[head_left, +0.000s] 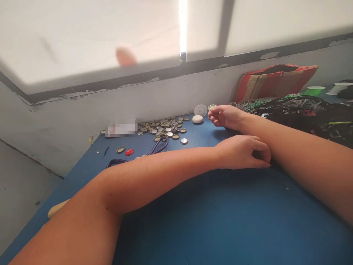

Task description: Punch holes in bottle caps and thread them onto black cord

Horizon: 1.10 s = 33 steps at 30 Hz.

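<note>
My right hand (225,117) is raised over the far part of the blue table (215,221), its fingers curled. At its fingertips a bottle cap (212,107) stands on edge, pinched between thumb and finger. My left hand (244,151) is closer to me, beside my right forearm, thumb and fingers bent toward each other; whatever they may hold is hidden. Left of my right hand are a rounded white piece (198,119) and a translucent white disc (200,110). A heap of bottle caps (165,127) lies along the wall.
Dark purple loops (159,145), like scissor handles, lie partly behind my left forearm. A red cap (129,152) rests farther left. At right are tangled black cords (292,114), a red-and-brown carton (275,82) and a green cup (314,91). A pale stick (57,208) lies at left.
</note>
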Motion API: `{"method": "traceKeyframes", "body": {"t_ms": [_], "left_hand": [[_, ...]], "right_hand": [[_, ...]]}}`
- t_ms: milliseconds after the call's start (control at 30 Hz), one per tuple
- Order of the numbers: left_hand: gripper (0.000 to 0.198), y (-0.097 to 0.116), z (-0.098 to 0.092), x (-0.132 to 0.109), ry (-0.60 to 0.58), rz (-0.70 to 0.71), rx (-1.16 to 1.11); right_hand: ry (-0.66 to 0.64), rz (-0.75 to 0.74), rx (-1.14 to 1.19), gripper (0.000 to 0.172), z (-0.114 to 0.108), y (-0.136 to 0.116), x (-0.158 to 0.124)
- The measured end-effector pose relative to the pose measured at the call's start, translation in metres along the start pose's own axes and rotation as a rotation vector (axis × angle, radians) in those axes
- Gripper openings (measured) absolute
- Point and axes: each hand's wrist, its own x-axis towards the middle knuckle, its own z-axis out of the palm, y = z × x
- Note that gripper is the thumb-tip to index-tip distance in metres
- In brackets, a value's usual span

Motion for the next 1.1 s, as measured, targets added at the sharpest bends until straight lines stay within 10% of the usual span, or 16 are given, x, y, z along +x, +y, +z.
{"method": "traceKeyframes", "body": {"t_ms": [300, 633, 1100], "left_hand": [[0.005, 0.0, -0.007, -0.005, 0.051, -0.073, -0.064], [0.025, -0.006, -0.007, -0.019, 0.009, 0.024, 0.214], [0.033, 0.046, -0.055, -0.15, -0.025, -0.118, 0.52]], "right_hand": [[0.102, -0.014, -0.056, 0.023, 0.0, -0.021, -0.008], [0.258, -0.106, -0.344, 0.029, 0.046, 0.026, -0.005], [0.252, -0.317, -0.744, 0.03, 0.061, 0.032, -0.021]]}}
